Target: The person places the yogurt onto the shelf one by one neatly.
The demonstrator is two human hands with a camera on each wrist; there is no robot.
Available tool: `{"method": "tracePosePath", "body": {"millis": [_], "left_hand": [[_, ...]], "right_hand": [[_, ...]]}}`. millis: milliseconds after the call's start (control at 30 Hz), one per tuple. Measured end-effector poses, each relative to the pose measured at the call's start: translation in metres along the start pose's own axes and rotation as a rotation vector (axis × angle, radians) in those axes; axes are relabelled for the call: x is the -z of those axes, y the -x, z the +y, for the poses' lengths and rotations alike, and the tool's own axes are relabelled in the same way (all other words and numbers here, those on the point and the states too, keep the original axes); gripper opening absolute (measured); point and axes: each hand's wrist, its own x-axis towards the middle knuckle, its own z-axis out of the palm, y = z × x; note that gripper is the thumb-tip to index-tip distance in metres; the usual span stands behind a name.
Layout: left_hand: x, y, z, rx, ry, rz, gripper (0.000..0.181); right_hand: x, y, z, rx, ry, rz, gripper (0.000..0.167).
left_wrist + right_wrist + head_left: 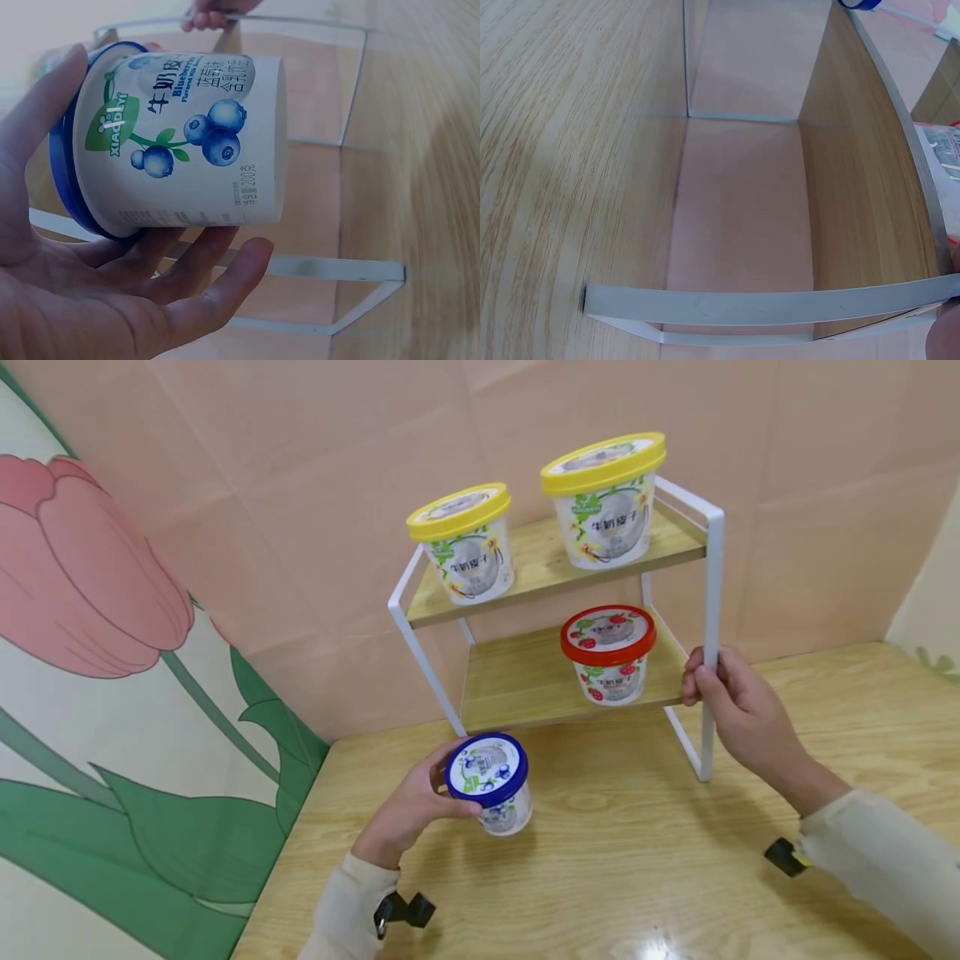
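Observation:
My left hand [408, 802] grips a blue-lidded blueberry milk tub [504, 814] around its lid and side, in front of a two-tier shelf [517, 560]. In the left wrist view the tub [180, 142] lies sideways across the picture, thumb on one side and fingers on the other. My right hand [750, 714] holds the shelf's white right front leg [712, 610] at the lower board's height. On the lower board stands a red-lidded strawberry tub [611, 672]. Two yellow-lidded tubs, a left one [476, 560] and a right one [615, 522], stand on the upper board.
The shelf stands on a wood-grain table [600, 860], close to a pinkish wall covering [315, 527]. A panel with a painted tulip [90, 560] is at the left. Each wrist carries a small black camera mount, the left mount [405, 910] and the right mount [785, 857].

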Motion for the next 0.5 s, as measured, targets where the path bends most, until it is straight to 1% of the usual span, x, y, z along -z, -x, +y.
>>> {"method": "tracePosePath", "body": {"millis": [200,333,500], "left_hand": [[-0.002,0.001,0.008,0.014,-0.007,0.031,0.094],[-0.003,0.000,0.014,0.009,-0.009,0.041,0.097],[-0.005,0.000,0.020,0.000,-0.012,0.055,0.099]], "right_hand": [[0.001,-0.001,0.000,0.001,-0.007,-0.008,0.014],[0.002,0.000,0.001,0.010,0.012,-0.022,0.013],[0.001,0.000,0.000,0.013,0.009,-0.019,0.013]]}}
